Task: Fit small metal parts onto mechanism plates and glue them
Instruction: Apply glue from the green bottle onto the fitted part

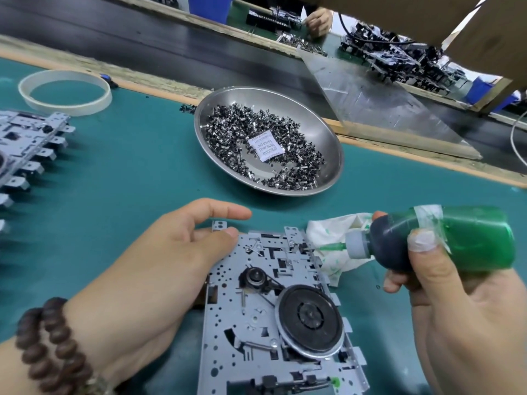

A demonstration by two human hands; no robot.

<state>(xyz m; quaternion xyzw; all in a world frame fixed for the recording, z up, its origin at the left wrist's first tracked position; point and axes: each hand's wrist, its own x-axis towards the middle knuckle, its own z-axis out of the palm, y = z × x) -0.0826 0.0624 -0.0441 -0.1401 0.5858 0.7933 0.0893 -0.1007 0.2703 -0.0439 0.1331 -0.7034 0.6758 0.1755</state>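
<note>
Head view: I see my right hand [445, 269] gripping the glue bottle [445, 238], nozzle pointing left at the mechanism plate's [256, 309] far right corner; left hand [159, 260] flat, steadying its left edge.

Open green mat [137, 166] lies between the plate [273, 317] in front and the steel bowl [328, 143] of small parts behind it, wide enough for a hand to pass. To the left, a row of plates [25, 149] and a white ring [65, 92] block the far corner. On the right, the glue bottle [445, 238] and a stained rag [333, 246] crowd the plate's edge. A tilted clear sheet [385, 104] stands behind the bowl.
</note>
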